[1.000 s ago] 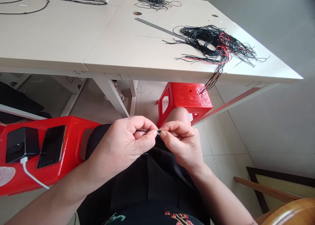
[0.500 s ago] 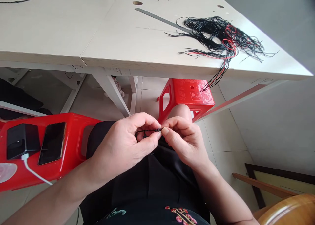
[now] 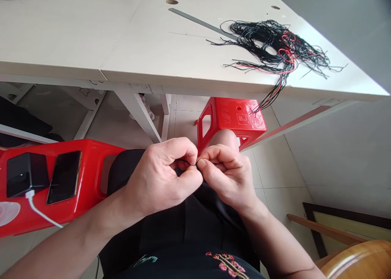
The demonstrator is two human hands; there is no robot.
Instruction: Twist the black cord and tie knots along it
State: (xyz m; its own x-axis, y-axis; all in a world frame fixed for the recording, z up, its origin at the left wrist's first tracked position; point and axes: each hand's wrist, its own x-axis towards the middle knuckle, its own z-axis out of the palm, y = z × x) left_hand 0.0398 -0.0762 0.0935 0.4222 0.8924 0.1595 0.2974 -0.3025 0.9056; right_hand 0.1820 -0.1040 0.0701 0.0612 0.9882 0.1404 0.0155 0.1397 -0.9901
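Note:
A thin black cord (image 3: 183, 161) runs between my two hands, above my lap. My left hand (image 3: 168, 175) is closed, its thumb and curled forefinger pinching the cord near the middle of the view. Close against it, my right hand (image 3: 227, 175) pinches the same cord between thumb and forefinger. The fingertips of both hands almost touch, so most of the cord, and any knot in it, is hidden. On the table ahead lies a tangled bundle of black cords (image 3: 253, 38) with a few red strands, several ends hanging over the front edge.
A metal ruler (image 3: 198, 22) lies partly under the bundle on the white table (image 3: 76, 34). To my left, a red stool (image 3: 88, 181) holds a phone (image 3: 64, 176) and a black box (image 3: 27, 175) with a white cable. Another red stool (image 3: 235, 116) stands under the table.
My left fingers have curled in tighter, and their tips have shifted slightly right and down along the cord. Less cord shows between the hands. My right hand has barely moved.

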